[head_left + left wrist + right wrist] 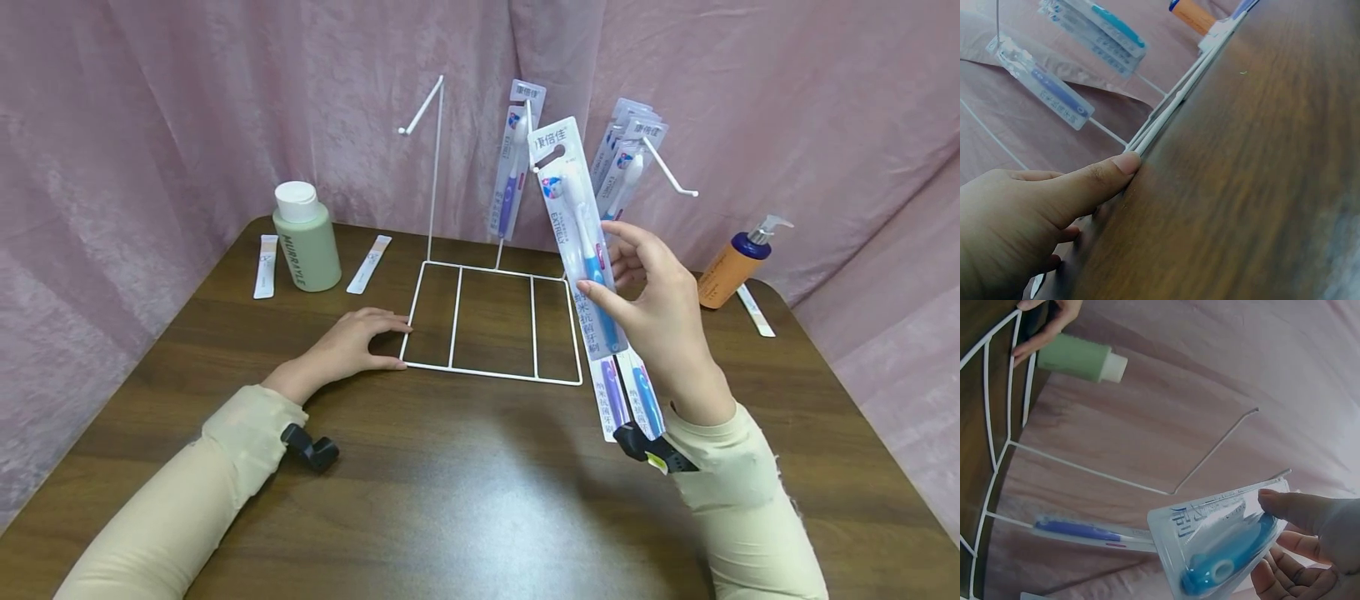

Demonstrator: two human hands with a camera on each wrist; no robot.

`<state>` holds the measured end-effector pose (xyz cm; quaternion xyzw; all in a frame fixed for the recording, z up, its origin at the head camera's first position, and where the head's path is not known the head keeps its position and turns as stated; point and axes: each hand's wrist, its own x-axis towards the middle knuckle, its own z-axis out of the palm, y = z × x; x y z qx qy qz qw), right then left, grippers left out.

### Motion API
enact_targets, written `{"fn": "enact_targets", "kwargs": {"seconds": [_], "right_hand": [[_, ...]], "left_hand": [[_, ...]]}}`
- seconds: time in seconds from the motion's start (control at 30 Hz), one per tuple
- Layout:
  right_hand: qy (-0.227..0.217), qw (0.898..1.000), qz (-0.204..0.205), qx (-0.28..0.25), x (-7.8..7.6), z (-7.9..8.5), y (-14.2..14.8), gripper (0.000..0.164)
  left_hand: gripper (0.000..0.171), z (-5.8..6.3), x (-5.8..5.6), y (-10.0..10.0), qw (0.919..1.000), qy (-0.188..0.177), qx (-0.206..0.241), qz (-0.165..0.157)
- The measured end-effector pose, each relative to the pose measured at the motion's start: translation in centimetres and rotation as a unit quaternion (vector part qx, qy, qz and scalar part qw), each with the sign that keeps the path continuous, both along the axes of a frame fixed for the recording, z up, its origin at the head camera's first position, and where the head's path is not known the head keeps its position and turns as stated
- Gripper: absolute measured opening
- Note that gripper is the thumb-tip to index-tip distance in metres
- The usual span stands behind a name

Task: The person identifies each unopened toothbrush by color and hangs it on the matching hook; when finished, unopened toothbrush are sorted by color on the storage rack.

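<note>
My right hand (667, 304) pinches a blue toothbrush in a blister pack (577, 237) by its side edge, thumb in front and fingers behind. The pack tilts in front of the middle hook (528, 125) of a white wire display rack (491, 372), its hanging hole close beside the hook tip. In the right wrist view, the blue handle (1235, 553) shows through clear plastic. My left hand (352, 340) rests at the rack base's front left corner, thumb and fingers fairly straight against the wire. A purple toothbrush pack (507, 179) hangs from the middle hook, several packs (626, 162) from the right one.
Two more toothbrush packs (609, 408) lie on the table below my right hand. A green bottle (311, 250) with a white cap and two paper sachets (369, 265) are at the left. At the right stand an orange pump bottle (727, 271) and another sachet (756, 312). Pink curtains hang behind.
</note>
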<state>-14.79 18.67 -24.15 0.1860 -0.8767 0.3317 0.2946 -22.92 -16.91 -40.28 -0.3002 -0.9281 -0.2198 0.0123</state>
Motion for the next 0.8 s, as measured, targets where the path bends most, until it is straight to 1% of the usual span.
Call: {"fn": "enact_targets", "kwargs": {"seconds": [0.17,0.37,0.53,0.8], "right_hand": [[0.002,1.000,-0.001,0.005,-0.3,-0.5,-0.3,0.060],[-0.005,1.000,0.006,0.008,-0.8,-1.0,-1.0,0.056],[-0.008,1.000,0.007,0.006,-1.6,-1.5,-1.6,0.056],[-0.027,0.999,-0.003,-0.027,-3.4,-2.2,-2.5,0.057]], "left_hand": [[0.059,0.0,-0.1,0.1,1.0000,-0.003,-0.002,0.001],[0.059,0.0,-0.1,0.0,1.0000,-0.002,0.001,0.001],[0.058,0.0,0.0,0.1,1.0000,-0.001,0.005,0.001],[0.059,0.1,0.0,0.1,1.0000,-0.003,0.004,0.001]]}}
